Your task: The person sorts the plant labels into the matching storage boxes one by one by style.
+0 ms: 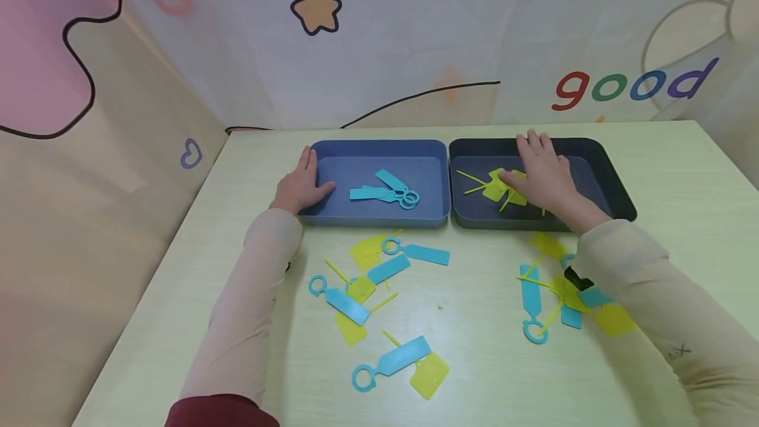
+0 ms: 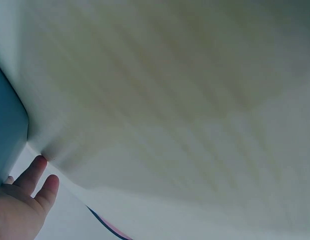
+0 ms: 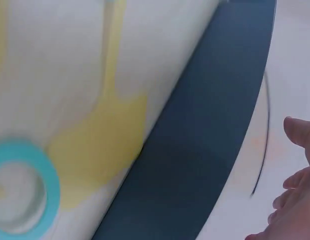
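My left hand point(image 1: 301, 184) is at the left end of a blue-grey tray point(image 1: 379, 221); its straight fingers lie along the outside wall and the thumb reaches over the rim. Inside that tray lie several flat blue tags with ring ends point(image 1: 391, 181). The right hand point(image 1: 544, 173) is over a dark tray point(image 1: 613, 183), fingers extended toward its back rim. Near its thumb are several yellow square tags with thin stems point(image 1: 493, 188), partly hidden by the hand. In the right wrist view, the thumb and fingers point(image 3: 297, 132) show beyond the dark tray's wall.
On the light table point(image 1: 486, 374), in front of the trays, mixed blue ring tags point(image 1: 403, 356) and yellow stem tags point(image 1: 429, 375) lie in loose groups. Another mixed pile, with a yellow tag point(image 1: 614, 319), is partly under the right sleeve point(image 1: 670, 308). A printed cloth point(image 1: 403, 31) hangs behind the table.
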Available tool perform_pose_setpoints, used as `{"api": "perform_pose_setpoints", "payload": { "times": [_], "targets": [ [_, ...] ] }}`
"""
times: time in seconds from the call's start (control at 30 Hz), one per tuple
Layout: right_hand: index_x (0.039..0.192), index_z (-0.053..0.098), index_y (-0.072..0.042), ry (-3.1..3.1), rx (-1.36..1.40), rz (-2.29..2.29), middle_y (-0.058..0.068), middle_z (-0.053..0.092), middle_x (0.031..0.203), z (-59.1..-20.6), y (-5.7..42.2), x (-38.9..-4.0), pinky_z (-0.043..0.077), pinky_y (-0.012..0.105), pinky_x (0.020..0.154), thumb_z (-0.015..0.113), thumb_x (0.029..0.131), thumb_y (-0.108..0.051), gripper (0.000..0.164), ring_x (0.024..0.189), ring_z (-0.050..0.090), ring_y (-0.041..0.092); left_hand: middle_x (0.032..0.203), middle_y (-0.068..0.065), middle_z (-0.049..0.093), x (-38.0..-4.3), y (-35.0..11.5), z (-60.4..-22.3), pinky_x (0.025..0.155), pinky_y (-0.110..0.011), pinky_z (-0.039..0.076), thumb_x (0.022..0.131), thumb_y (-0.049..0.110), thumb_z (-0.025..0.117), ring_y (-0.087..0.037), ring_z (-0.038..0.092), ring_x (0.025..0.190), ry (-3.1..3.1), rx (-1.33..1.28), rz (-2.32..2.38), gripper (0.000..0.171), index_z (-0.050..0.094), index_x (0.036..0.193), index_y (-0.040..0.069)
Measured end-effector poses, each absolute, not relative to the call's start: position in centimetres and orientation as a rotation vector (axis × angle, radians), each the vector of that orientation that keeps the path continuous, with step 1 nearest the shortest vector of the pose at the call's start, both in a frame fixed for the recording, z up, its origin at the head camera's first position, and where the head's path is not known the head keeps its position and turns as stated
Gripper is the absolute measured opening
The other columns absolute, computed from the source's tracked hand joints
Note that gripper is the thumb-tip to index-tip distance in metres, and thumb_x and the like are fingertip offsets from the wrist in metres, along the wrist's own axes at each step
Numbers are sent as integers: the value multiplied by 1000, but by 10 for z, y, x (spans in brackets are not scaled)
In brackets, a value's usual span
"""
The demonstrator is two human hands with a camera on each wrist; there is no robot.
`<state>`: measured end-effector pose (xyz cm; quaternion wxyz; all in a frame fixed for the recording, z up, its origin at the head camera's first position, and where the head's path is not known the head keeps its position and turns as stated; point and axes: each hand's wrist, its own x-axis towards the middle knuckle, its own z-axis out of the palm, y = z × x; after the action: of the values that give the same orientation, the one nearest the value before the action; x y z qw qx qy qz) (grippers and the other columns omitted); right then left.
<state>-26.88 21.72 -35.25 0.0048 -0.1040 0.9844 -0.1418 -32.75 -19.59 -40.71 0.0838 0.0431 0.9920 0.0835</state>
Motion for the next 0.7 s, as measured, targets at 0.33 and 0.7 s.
{"api": "perform_pose_setpoints", "payload": {
  "times": [0.33, 0.7],
  "targets": [
    [142, 10, -3, 2935, -773, -172, 17, 0, 149, -360, 173, -212, 7, 62, 101, 48, 86, -45, 80, 136, -5, 33, 149, -11, -12, -326, -194, -404, 91, -43, 40, 86, 51, 40, -35, 40, 121, 2951, 133, 241, 86, -6, 141, 3],
    [132, 38, -1, 2846, -1093, -172, 22, 19, 144, -381, 144, -176, 24, 54, 101, 53, 85, -38, 62, 133, 16, 37, 149, -11, -12, -324, -194, -402, 91, -43, 41, 87, 51, 39, -34, 42, 119, 2952, 124, 220, 86, -6, 141, 3]
  ]
}}
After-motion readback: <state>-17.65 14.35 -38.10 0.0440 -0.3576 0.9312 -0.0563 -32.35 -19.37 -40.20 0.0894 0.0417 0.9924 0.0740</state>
